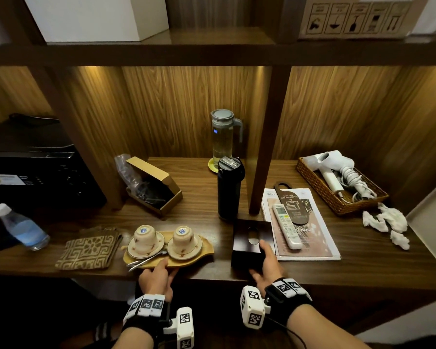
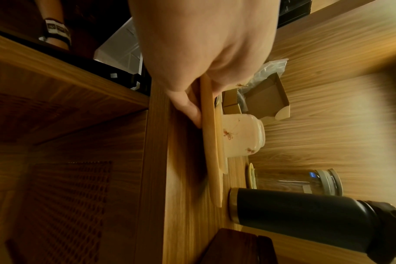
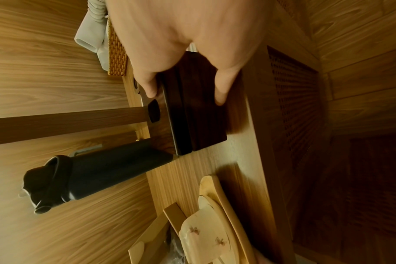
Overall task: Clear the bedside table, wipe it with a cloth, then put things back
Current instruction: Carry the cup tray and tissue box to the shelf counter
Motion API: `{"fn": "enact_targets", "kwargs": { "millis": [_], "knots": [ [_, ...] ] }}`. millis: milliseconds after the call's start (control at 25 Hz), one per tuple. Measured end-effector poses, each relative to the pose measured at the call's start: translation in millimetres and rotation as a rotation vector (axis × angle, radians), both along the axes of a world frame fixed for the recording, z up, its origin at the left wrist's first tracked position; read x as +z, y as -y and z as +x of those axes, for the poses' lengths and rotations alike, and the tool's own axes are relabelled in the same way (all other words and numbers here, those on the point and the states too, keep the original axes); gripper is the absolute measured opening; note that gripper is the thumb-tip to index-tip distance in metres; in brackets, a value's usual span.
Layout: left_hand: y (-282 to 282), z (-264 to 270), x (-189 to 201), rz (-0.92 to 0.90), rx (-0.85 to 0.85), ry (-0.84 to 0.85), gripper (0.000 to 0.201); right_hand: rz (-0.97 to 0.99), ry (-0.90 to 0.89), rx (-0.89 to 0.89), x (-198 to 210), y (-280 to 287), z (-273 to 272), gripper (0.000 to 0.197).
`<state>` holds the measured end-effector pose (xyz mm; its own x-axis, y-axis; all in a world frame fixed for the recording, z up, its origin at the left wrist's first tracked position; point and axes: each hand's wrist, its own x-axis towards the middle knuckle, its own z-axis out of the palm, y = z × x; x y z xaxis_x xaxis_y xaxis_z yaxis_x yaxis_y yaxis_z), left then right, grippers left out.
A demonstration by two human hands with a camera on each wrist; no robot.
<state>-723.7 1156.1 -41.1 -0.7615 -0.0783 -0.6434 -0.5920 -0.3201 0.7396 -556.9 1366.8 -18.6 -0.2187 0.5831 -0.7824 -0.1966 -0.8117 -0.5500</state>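
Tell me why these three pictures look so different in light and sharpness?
Head view: warm strip light under the shelf brightens the back wall, corners fall dark, straight shelf edges bow from the wide lens. Left wrist view: sideways, the left hand looms large, the wooden tray is fairly sharp, the right edge smears. Right wrist view: also sideways, the right hand is soft with blur, gripping the dark box.
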Motion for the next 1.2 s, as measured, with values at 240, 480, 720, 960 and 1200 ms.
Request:
{"fn": "enact_targets", "kwargs": {
  "millis": [240,480,720,960,1200],
  "knots": [
    [-1,-5,-4,-0.015,-0.02,0.01,0.044,0.028,0.025,0.065,-7,1,5,0.058],
    [7,-10,-8,-0.143,-0.129,0.016,0.031,0.015,0.006,0.108,-3,3,14,0.052],
    [18,-20,-17,-0.292,-0.293,0.071,0.027,-0.012,-0.036,0.141,2,10,31,0.053],
    [21,-22,-13,-0.349,-0.42,0.083,0.027,-0.042,-0.041,0.157,9,27,40,0.061],
    [29,-16,-5,-0.4,-0.529,0.046,0.036,-0.041,-0.051,0.167,16,42,41,0.069]
  ]
}}
